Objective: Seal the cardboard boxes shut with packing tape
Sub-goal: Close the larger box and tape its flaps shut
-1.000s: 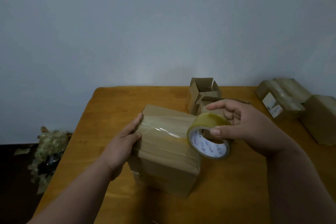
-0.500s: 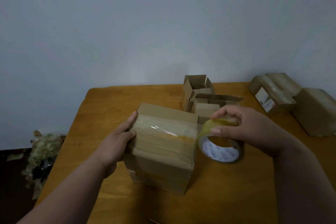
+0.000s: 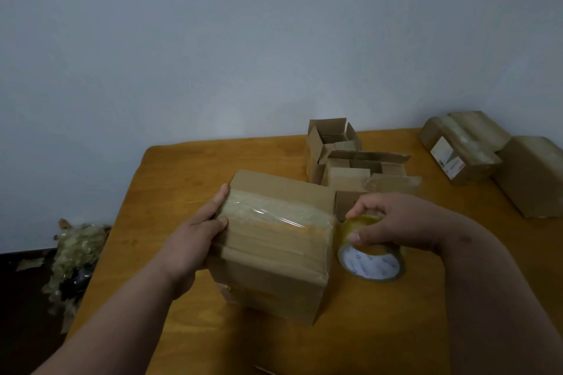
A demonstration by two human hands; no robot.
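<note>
Lower now than a moment ago, the tape roll (image 3: 370,259) sits beside the box's (image 3: 274,250) right edge at frame centre, gripped by the right hand (image 3: 393,222), thumb and fingers curled round it. A tape strip runs across the box top. Left hand (image 3: 195,240) presses the box's left side, fingers straight, on the table (image 3: 170,179).
</note>
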